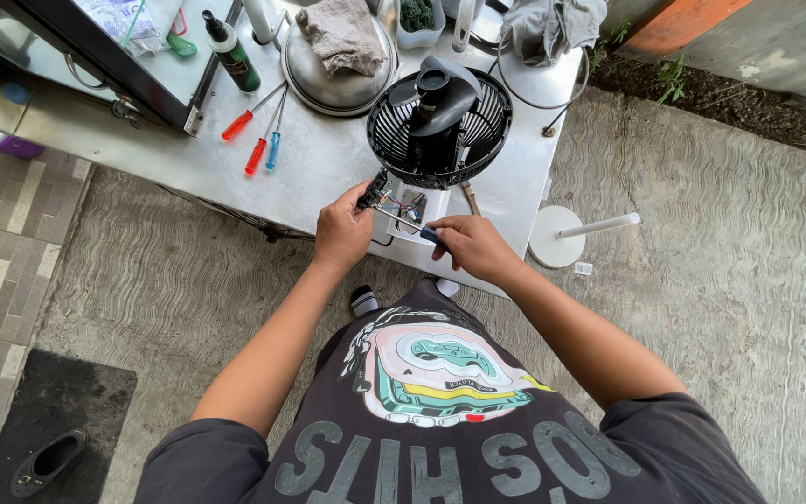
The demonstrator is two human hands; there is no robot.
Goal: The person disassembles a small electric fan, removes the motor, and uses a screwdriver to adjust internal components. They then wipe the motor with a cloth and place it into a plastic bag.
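Black fan (438,121), base wiring (394,201) exposed

You see everything through one camera worn on your head, looking steeply down past your chest and both forearms to the metal table (319,159) and the concrete floor (720,280). The view sits near your hands, with no second view to overlap.

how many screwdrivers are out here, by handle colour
red handle: 2, lying on the metal table, one further left than the other
light blue handle: 1, lying beside the red ones
dark blue handle: 1, held in the right hand, tip at the wiring that the left hand holds under the fan
total: 4
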